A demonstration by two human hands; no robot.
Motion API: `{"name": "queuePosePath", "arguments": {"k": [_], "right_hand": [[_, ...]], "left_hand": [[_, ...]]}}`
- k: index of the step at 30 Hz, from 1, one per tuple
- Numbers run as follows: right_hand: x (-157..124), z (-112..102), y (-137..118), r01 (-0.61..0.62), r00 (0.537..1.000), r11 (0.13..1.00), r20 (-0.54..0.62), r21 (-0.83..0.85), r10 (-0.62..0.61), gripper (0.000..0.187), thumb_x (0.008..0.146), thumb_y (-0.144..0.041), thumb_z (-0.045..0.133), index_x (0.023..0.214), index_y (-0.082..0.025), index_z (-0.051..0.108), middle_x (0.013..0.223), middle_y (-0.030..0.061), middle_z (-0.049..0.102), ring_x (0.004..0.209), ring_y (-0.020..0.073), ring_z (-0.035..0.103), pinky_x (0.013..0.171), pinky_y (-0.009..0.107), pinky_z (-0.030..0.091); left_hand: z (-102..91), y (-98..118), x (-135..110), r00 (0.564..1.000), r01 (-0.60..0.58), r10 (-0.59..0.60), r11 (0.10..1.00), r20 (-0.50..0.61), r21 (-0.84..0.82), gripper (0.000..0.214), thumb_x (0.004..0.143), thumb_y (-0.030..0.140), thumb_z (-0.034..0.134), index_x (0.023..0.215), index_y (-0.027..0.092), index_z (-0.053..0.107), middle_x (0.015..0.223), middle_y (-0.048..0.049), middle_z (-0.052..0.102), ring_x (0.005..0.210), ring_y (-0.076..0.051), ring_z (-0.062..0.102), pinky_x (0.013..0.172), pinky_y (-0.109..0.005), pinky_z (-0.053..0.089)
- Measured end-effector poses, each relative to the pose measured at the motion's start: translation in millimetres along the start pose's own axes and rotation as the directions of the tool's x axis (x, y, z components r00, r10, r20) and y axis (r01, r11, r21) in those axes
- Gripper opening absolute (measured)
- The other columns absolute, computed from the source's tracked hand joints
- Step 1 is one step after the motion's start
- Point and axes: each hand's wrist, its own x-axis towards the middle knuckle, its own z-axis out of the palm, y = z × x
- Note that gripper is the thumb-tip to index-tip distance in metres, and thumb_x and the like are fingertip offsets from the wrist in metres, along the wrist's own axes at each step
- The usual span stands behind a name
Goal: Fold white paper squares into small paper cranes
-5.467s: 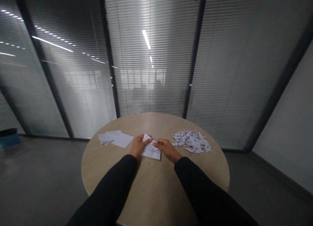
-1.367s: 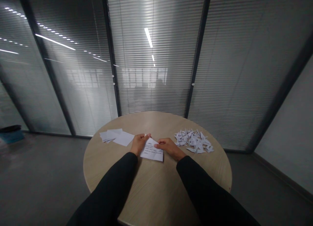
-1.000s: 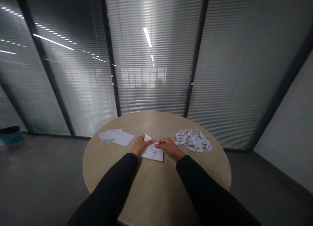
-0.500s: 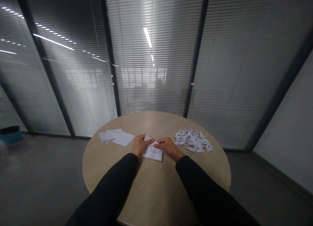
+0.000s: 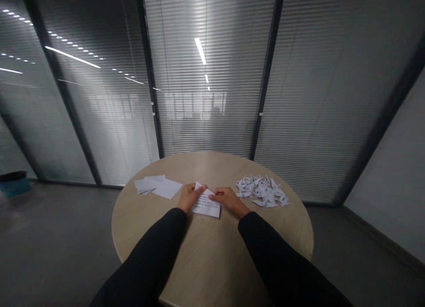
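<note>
Between my hands lies a sheet of white paper point(image 5: 206, 207) with lines of dark print, its upper edge folded to slanted sides and a point at the upper left. My left hand point(image 5: 190, 196) grips the left side of the sheet, thumb on top near the peak. My right hand point(image 5: 228, 200) pinches the right edge, with thumb and forefinger close together. The fingers under the paper are hidden. To the left is a loose stack of white paper sheets point(image 5: 168, 188). A heap of small folded paper pieces point(image 5: 264, 191) sits to the right.
Everything rests on a round wooden table point(image 5: 206, 262). Behind it stands a glass partition with blinds point(image 5: 212, 130) and dark frames. A blue bin point(image 5: 15, 185) with a dark rim is on the floor at far left. A pale wall point(image 5: 392, 165) rises on the right.
My left thumb has shifted slightly up and left, away from my right fingers. More of the paper's face shows between my hands. The stack and the heap are unchanged.
</note>
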Motion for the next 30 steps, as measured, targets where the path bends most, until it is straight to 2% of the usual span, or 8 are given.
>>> {"name": "queuePosePath", "arguments": {"k": [5, 9, 14, 19, 25, 30], "right_hand": [[-0.1, -0.2, 0.1, 0.002, 1.000, 1.000, 0.012, 0.017, -0.002, 0.037, 0.058, -0.047, 0.071, 0.063, -0.012, 0.061, 0.060, 0.0015, 0.062, 0.055, 0.0123, 0.053, 0.053, 0.023, 0.036], [-0.3, -0.8, 2.5, -0.029, 1.000, 0.999, 0.000, 0.023, 0.029, 0.038, 0.057, -0.048, 0.072, 0.063, -0.012, 0.061, 0.061, 0.0022, 0.063, 0.056, 0.0130, 0.055, 0.053, 0.023, 0.037], [-3.0, 0.3, -0.9, -0.032, 0.999, 0.999, 0.010, 0.033, 0.031, 0.037, 0.058, -0.047, 0.071, 0.065, -0.012, 0.061, 0.064, 0.0033, 0.064, 0.059, 0.0141, 0.056, 0.056, 0.024, 0.039], [-3.2, 1.7, -6.1, 0.056, 0.998, 0.997, -0.034, 0.054, -0.054, 0.035, 0.063, -0.047, 0.068, 0.072, -0.013, 0.065, 0.069, 0.0026, 0.065, 0.066, 0.0148, 0.057, 0.064, 0.027, 0.042], [0.1, 1.0, -2.0, 0.060, 0.997, 0.997, -0.053, 0.058, -0.057, 0.032, 0.063, -0.044, 0.068, 0.068, -0.013, 0.064, 0.068, 0.0021, 0.064, 0.065, 0.0149, 0.056, 0.064, 0.027, 0.041], [2.7, 0.2, 1.2, 0.060, 0.997, 0.998, -0.056, 0.006, -0.060, 0.029, 0.063, -0.042, 0.067, 0.067, -0.014, 0.065, 0.067, 0.0020, 0.065, 0.064, 0.0151, 0.057, 0.064, 0.027, 0.041]], "left_hand": [[-0.5, 0.7, -1.8, 1.000, 0.006, -0.005, 0.999, 0.023, -0.037, 0.040, 0.054, 0.048, 0.073, 0.060, 0.010, 0.061, 0.048, -0.0019, 0.056, 0.039, -0.010, 0.047, 0.039, -0.021, 0.033], [-2.1, 0.1, -0.9, 0.999, 0.009, -0.008, 0.999, 0.034, -0.033, 0.046, 0.060, 0.055, 0.066, 0.067, 0.010, 0.065, 0.054, -0.0051, 0.061, 0.044, -0.012, 0.052, 0.043, -0.022, 0.036], [-5.6, -1.1, 2.4, 0.999, -0.031, 0.028, 0.997, 0.042, 0.074, 0.047, 0.062, 0.057, 0.064, 0.064, 0.010, 0.065, 0.049, -0.0039, 0.057, 0.042, -0.011, 0.049, 0.042, -0.021, 0.033], [-3.5, 1.0, 0.3, 0.995, -0.087, 0.079, 0.986, 0.063, 0.142, 0.047, 0.062, 0.056, 0.063, 0.065, 0.010, 0.067, 0.052, -0.0044, 0.059, 0.043, -0.011, 0.047, 0.043, -0.021, 0.031], [-1.0, -3.2, 0.1, 0.988, -0.153, 0.142, 0.947, 0.059, 0.282, 0.044, 0.066, 0.055, 0.060, 0.056, 0.012, 0.063, 0.047, -0.0008, 0.053, 0.042, -0.009, 0.041, 0.042, -0.020, 0.026], [-1.2, -7.8, 3.2, 0.988, -0.156, 0.146, 0.945, 0.056, 0.289, 0.043, 0.068, 0.054, 0.058, 0.059, 0.013, 0.065, 0.049, -0.0017, 0.056, 0.043, -0.010, 0.043, 0.042, -0.020, 0.027]]}}
